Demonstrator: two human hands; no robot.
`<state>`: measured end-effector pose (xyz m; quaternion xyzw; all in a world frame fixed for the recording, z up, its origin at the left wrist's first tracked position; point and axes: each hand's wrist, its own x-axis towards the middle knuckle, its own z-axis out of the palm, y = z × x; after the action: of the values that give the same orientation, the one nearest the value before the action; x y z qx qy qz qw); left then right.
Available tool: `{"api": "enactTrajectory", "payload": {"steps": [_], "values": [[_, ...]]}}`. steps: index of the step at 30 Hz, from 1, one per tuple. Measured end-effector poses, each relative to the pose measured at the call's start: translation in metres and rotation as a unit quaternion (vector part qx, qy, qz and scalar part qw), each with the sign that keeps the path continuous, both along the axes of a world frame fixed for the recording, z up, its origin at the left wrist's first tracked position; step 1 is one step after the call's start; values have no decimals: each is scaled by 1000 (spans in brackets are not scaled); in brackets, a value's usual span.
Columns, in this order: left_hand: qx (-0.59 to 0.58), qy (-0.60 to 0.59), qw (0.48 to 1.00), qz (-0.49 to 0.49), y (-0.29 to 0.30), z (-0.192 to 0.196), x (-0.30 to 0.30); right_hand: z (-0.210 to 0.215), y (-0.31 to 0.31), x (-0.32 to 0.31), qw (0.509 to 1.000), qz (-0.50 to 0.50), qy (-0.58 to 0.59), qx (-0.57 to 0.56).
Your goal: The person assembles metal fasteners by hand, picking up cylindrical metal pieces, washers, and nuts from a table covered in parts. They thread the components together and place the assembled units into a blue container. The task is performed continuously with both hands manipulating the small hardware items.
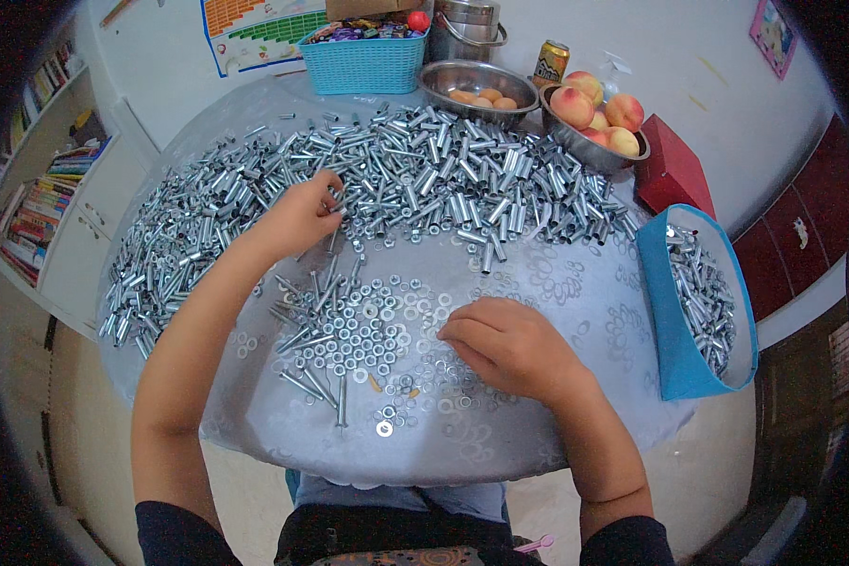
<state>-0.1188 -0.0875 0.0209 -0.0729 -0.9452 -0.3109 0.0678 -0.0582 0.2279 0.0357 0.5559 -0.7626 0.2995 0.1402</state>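
Pinching bolt (pixel 333 201) upright | left hand (pixel 297 219) | pile of sleeves (pixel 462 179)

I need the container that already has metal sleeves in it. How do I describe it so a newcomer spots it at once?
Start at the round table with its wide heap of metal sleeves, then go to its right edge, past the right hand. There stands a blue open-topped bin with a white inner wall, part-filled with sleeves. Unlike the woven basket and steel bowls at the far edge, it holds hardware, not food.

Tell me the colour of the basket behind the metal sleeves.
Turquoise basket, clearest in the head view.
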Motion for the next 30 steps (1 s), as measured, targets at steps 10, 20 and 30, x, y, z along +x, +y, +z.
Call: {"api": "enactTrajectory", "payload": {"steps": [10, 20, 30], "values": [[21, 22, 998, 52, -34, 5, -26, 1, -1, 2, 1000, 4, 9, 2], [-269, 105, 950, -122, 25, 25, -36, -3, 3, 1, 1000, 15, -19, 8], [-397, 172, 891, -137, 15, 32, -47, -1, 3, 1, 1000, -6, -16, -10]]}}
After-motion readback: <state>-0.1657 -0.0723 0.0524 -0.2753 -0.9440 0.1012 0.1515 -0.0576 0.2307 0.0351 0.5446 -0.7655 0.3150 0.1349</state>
